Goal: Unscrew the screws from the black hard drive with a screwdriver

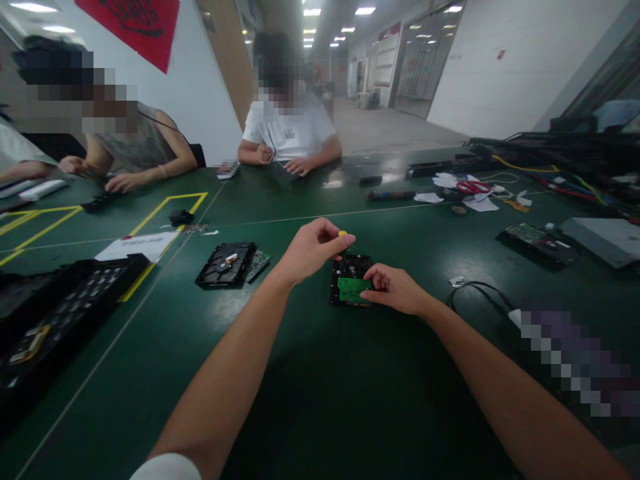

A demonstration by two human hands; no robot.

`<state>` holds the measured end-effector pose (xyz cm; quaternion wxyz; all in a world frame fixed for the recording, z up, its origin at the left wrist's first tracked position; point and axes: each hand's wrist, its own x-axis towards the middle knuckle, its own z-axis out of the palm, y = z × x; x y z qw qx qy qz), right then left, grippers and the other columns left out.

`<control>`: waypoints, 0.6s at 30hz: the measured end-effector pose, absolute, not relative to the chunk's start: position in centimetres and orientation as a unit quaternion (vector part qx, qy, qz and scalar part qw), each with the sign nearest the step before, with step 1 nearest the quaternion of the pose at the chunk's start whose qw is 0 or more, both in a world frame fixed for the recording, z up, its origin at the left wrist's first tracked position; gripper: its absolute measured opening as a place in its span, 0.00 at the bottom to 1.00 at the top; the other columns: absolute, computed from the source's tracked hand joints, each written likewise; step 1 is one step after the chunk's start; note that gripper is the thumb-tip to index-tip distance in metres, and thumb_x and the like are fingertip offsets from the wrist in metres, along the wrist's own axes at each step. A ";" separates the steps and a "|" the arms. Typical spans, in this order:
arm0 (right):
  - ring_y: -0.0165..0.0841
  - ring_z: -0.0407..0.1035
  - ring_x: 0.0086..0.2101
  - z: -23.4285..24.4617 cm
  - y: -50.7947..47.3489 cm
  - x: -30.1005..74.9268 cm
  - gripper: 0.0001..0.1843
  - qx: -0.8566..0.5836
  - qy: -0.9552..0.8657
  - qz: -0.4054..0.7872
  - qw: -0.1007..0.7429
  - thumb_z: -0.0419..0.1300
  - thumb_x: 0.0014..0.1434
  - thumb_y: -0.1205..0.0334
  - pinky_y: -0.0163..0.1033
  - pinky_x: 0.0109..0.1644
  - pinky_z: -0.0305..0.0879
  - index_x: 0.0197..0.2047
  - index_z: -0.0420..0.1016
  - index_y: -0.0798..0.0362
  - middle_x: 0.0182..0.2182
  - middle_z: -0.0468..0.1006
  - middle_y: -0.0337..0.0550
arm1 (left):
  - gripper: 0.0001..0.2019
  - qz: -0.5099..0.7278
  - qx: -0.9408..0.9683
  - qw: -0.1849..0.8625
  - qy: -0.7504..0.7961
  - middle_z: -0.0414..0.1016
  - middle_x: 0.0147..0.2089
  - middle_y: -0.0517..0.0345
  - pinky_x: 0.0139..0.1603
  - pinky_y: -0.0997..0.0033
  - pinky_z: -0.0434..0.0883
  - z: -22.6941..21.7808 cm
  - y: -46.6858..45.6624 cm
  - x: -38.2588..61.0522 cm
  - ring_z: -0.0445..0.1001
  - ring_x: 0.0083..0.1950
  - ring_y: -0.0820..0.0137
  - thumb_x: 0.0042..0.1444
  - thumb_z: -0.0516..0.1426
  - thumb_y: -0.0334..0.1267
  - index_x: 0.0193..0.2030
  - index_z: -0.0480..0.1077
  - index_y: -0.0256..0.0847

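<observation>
A black hard drive point(336, 293) lies on the table in front of me, with a green circuit board point(353, 289) on its near part. My left hand point(315, 250) is closed over the drive's far left edge, pinching a small screwdriver point(343, 234); its yellow top shows above the fingers. The screwdriver's tip is too small and dark to make out. From the right, my right hand point(395, 288) rests at the drive's side, thumb on the board and fingers curled at its edge. Whether it grips the board or only steadies it is hard to see.
Left of my arm lie another hard drive point(226, 265) and a loose circuit board point(259, 265). A black tray point(95, 293) sits farther left. At right are another drive point(537, 243), a grey metal box point(600, 240) and a black cable point(480, 285). Co-workers sit across the table.
</observation>
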<state>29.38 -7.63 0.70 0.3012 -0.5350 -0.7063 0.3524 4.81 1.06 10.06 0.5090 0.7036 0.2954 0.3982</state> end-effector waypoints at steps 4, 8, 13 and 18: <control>0.31 0.67 0.29 0.7 -7.6 29.4 0.26 -0.534 -0.706 0.353 0.302 0.71 0.58 0.42 0.38 0.33 0.61 0.50 0.73 0.49 0.31 0.73 0.34 | 0.19 0.400 0.705 0.512 0.282 0.73 0.35 0.58 0.32 0.73 0.77 10.0 1.1 4.8 0.72 0.33 0.74 0.56 0.70 0.48 0.40 0.70 0.37; 0.31 0.67 0.29 0.5 -7.6 29.5 0.25 -0.535 -0.705 0.352 0.304 0.72 0.58 0.42 0.38 0.33 0.61 0.50 0.73 0.49 0.30 0.72 0.35 | 0.15 0.376 0.742 0.503 0.234 0.73 0.39 0.57 0.35 0.73 0.79 10.2 1.2 4.6 0.72 0.37 0.72 0.63 0.65 0.48 0.48 0.76 0.39; 0.31 0.67 0.29 0.4 -7.6 29.5 0.25 -0.538 -0.701 0.356 0.304 0.72 0.58 0.43 0.37 0.32 0.61 0.50 0.73 0.48 0.30 0.73 0.35 | 0.14 0.359 0.756 0.499 0.224 0.77 0.45 0.51 0.36 0.74 0.79 10.5 1.1 4.5 0.77 0.45 0.68 0.67 0.60 0.46 0.50 0.76 0.38; 0.31 0.67 0.29 0.5 -7.6 29.4 0.26 -0.537 -0.701 0.356 0.305 0.72 0.58 0.42 0.37 0.32 0.61 0.50 0.73 0.48 0.31 0.73 0.35 | 0.15 0.360 0.742 0.520 0.222 0.78 0.43 0.50 0.37 0.73 0.79 10.4 1.0 4.7 0.78 0.45 0.68 0.68 0.59 0.48 0.48 0.75 0.37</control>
